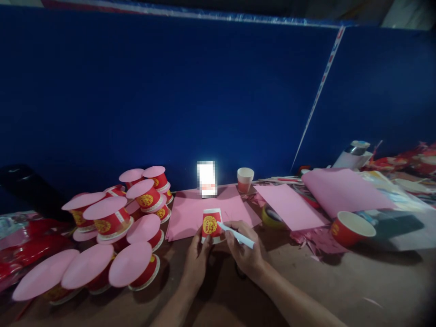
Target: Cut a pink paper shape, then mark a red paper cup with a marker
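My left hand (197, 258) grips a red paper cup (211, 223) by its lower left side. The cup has a gold round emblem on its front and a white band along its top. In the fingers of my right hand (243, 247) is a white pen (240, 236), slanting up to the left. Its tip meets or nearly meets the cup's right side by the emblem; I cannot tell if it touches. Behind the cup lie pink paper sheets (185, 213), where a lit, blurred-out screen (207, 179) stands upright.
Several red cups topped with pink paper discs (86, 265) crowd the left, some stacked. A pale cup (245, 179) stands behind my right hand. Rightward are a tape roll (271, 217), pink sheets (289, 206), paper scraps (311, 243) and a red bowl (352, 228). A blue wall (170, 91) closes the back.
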The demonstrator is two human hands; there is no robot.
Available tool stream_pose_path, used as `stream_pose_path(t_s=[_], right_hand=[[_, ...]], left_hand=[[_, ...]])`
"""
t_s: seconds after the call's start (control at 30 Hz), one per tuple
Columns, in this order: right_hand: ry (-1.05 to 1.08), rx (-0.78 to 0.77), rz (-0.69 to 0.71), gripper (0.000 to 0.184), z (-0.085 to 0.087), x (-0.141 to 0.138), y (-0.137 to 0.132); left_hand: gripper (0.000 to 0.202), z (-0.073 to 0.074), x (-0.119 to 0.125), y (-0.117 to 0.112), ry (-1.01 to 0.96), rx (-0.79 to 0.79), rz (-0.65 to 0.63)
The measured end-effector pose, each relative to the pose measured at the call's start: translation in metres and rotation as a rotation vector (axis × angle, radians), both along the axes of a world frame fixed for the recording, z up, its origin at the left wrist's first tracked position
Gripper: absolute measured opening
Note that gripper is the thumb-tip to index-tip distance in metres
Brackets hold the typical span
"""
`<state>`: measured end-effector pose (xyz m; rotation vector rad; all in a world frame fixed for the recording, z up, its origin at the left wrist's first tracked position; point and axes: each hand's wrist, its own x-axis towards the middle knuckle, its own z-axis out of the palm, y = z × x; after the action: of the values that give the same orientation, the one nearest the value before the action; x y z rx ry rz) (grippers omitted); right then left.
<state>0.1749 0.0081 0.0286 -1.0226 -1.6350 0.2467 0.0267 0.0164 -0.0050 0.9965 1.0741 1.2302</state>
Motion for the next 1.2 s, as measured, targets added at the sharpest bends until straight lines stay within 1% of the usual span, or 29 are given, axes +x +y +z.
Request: stream_pose_path(t_s=[0.13, 0.27, 0.37, 0.43, 0.53, 0.77, 0.9, 1.07, 1.2], right_hand=[[-0.014, 0.023, -0.019, 0.017, 0.0016, 0.0001, 0.0], [-0.004, 0.01, -0.039, 0.017, -0.0006, 0.0001, 0.0013], [0.009, -0.009, -0.034, 0.016, -0.0019, -0.0004, 0.0019], [0.008, -0.014, -0.024, 0.015, -0.0019, -0.0008, 0.0018], [-0.005, -0.019, -0.012, 0.016, -0.0012, -0.0007, 0.0014], [-0.017, -0.014, -0.024, 0.015, -0.0009, 0.0004, 0.0019], [-0.025, -0.017, -0.031, 0.015, -0.0021, 0.0002, 0.0029], [-0.049, -0.011, -0.034, 0.014, -0.0018, -0.0002, 0.0028], [-0.066, -0.003, -0.029, 0.013, -0.0008, -0.0007, 0.002]], left_hand=[[0.051, 0.0036, 0.0009, -0.0004, 0.051, 0.014, 0.002], [0.049, 0.0028, 0.001, 0.0006, 0.031, 0.009, 0.033], [0.048, 0.0016, 0.0011, 0.0011, 0.008, 0.003, 0.011], [0.048, 0.0021, 0.0013, 0.001, 0.031, 0.01, 0.014], [0.047, 0.0045, 0.0017, 0.0, 0.068, 0.024, 0.021], [0.048, 0.0108, 0.0033, -0.0022, 0.055, 0.018, 0.018], [0.049, 0.0101, 0.003, -0.0018, 0.081, 0.019, 0.026], [0.05, 0.0077, 0.0023, -0.003, 0.072, 0.05, -0.02], [0.053, 0.005, 0.0019, -0.0029, 0.074, 0.044, -0.025]])
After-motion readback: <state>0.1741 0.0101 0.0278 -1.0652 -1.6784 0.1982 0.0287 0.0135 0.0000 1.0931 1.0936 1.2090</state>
